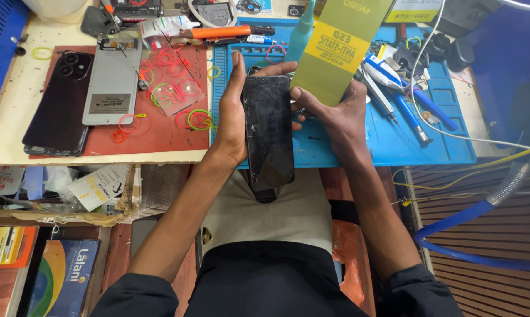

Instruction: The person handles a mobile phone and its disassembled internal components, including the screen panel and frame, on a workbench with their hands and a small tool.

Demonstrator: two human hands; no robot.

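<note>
The bench (6, 149) is wide and pale, and it is full of stuff. On its right part lies a big blue work mat (388, 141), and on its left part a dark red mat (153, 138). A blue hose (476, 232) curls low on the right side.

On the red mat rest a black phone (59, 100) with its round cameras up and, just beside it, a grey phone back panel (113, 79). Bright rubber bands (177, 88) in red and green are spread around them.

In the middle, over the front edge of the bench, is a black phone screen (269, 132) with scratches on it — it stands long ways, top end away from the person. The left hand (232, 114) is curled around its left edge and grips it. The right hand (335, 114) is closed too — it pinches a yellow-green plastic sheet (338, 47) that sticks up past the screen's top right corner.

On the blue mat near the right hand lie blue-handled screwdrivers (411, 114). An orange-handled tool (226, 31) lies at the back.
</note>
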